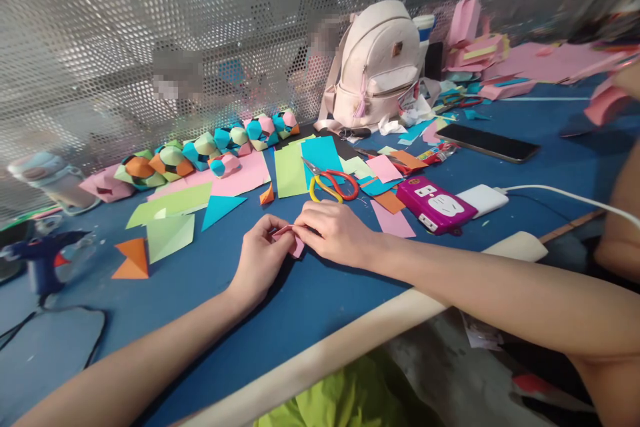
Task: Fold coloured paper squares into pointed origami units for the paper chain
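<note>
A small folded piece of pink paper [299, 249] is pinched between my two hands above the blue table. My left hand [263, 250] grips it from the left with thumb and fingers. My right hand [333, 230] closes on its upper right edge, and the fingers hide part of the paper. Just beyond my hands lie scissors [334, 185] with red and yellow handles and a small folded orange piece [267, 195]. To the left are a blue paper triangle [220, 210], a pale green sheet [171, 238] and a folded orange paper [134, 259].
A row of multicoloured folded paper balls [205, 150] runs along the mesh wall. A glue gun [45, 260] with its cord stands left. Right are a purple power strip [435, 205], a charger [483, 199], a phone [487, 142] and a backpack [377, 67]. Another person's arm [623, 207] is at far right.
</note>
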The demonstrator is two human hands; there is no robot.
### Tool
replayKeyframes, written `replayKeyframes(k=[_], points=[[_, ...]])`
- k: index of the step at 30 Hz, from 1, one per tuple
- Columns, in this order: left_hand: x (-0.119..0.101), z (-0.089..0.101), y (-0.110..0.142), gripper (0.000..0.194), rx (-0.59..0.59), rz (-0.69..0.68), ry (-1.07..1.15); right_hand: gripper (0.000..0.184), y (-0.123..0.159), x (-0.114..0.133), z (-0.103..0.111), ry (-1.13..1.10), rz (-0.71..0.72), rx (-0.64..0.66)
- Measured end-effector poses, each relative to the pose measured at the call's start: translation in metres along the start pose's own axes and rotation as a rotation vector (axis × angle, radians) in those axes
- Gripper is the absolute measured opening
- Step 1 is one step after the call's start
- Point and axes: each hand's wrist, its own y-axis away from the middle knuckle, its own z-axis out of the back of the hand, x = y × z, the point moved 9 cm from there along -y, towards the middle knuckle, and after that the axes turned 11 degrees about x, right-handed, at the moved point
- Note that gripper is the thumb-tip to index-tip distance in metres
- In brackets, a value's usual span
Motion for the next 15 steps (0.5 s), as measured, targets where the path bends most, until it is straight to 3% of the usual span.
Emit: replayKeyframes(k=[4, 15], points=[[0.000, 0.002, 0.001, 0.002, -0.013, 0.024, 0.000, 0.023, 0.001, 0.000, 0.002, -0.050, 0.046, -0.023], [0.006, 0.008, 0.000, 0.005, -0.053, 0.017, 0.081, 0.016, 0.001, -0.012, 0.012, -0.230, -0.084, -0.066]])
